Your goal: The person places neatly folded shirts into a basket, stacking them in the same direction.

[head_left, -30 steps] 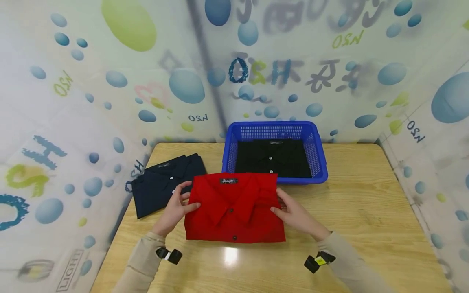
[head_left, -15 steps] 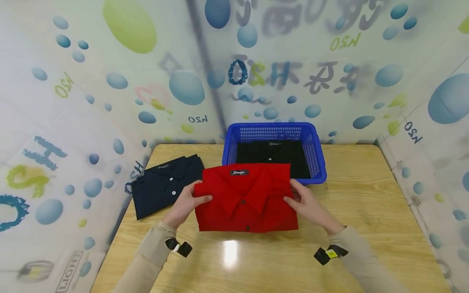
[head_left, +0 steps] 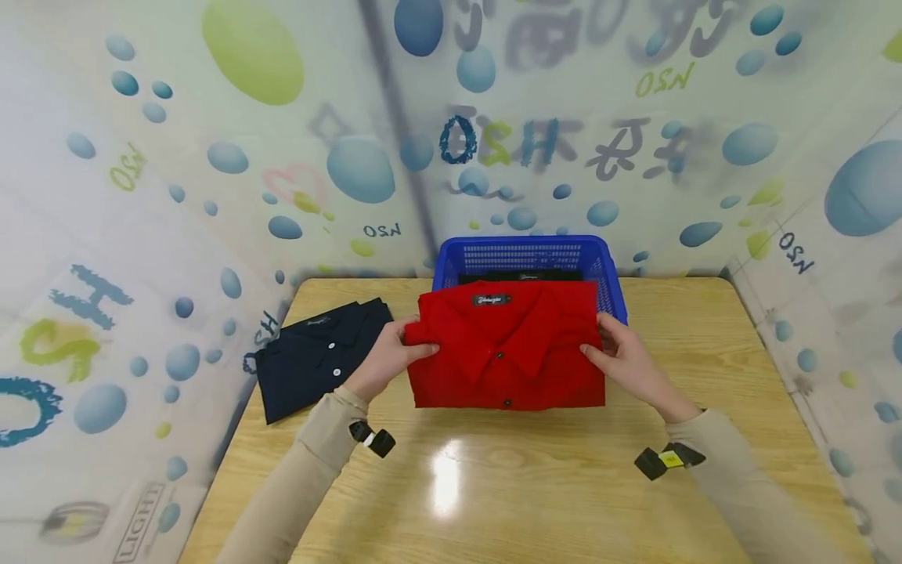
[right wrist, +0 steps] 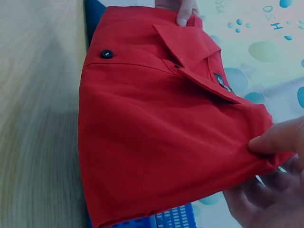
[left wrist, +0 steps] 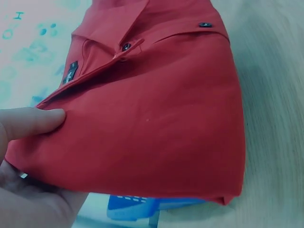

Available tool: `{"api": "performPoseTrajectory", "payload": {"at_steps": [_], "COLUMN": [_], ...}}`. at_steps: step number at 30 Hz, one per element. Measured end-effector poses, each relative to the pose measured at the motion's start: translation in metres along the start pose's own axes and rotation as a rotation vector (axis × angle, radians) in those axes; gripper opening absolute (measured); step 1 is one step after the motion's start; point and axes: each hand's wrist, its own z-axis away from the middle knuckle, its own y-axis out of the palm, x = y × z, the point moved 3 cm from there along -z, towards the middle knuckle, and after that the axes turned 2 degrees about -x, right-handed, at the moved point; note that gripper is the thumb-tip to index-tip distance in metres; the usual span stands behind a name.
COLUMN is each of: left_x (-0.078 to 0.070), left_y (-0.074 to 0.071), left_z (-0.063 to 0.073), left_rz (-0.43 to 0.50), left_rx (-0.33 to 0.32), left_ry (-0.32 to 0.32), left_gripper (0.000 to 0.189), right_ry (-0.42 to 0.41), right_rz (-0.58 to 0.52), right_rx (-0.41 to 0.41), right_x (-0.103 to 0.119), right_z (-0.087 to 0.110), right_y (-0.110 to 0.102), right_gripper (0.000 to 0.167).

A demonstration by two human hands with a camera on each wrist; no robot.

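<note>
A folded red collared shirt (head_left: 458, 368) with dark buttons and a black neck label hangs between both hands, its front facing up. My left hand (head_left: 390, 356) pinches its left side, thumb on top and fingers underneath. On the opposite side my right hand (head_left: 627, 362) grips it the same way, as the right wrist view shows with the thumb (right wrist: 273, 140) over the cloth. In the head view the shirt overlaps the front of a blue plastic basket (head_left: 613, 290). Only a strip of the folded black shirt (head_left: 493, 276) inside the basket shows; the rest is hidden behind the red one.
A folded navy shirt (head_left: 310, 364) with white buttons lies on the wooden table (head_left: 535, 486), left of the basket. Behind the table stands a white wall covering (head_left: 564, 86) printed with blue and green drops, and similar sheets close in both sides.
Both hands have carried the red shirt away from the body and to the right, from in front of the basket to over it. It now covers most of the black shirt.
</note>
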Motion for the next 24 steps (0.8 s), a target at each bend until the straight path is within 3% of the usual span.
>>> {"api": "performPoseTrajectory", "payload": {"at_steps": [8, 13, 24], "left_x": [-0.017, -0.028, -0.05], "left_y": [0.007, 0.008, 0.01], "left_z": [-0.019, -0.032, -0.06], "left_rz": [-0.042, -0.045, -0.016], "left_rx": [-0.003, -0.014, -0.072], "left_ry": [0.009, 0.022, 0.132], "left_gripper": [0.036, 0.036, 0.026], "right_ry": [0.086, 0.122, 0.079], "right_rz": [0.073, 0.081, 0.147], "right_rx": [-0.034, -0.024, -0.055], "right_x": [-0.001, 0.0, -0.002], "right_z": [-0.009, -0.02, -0.055], "right_y": [-0.018, -0.031, -0.061], "right_gripper": [0.022, 0.032, 0.031]}}
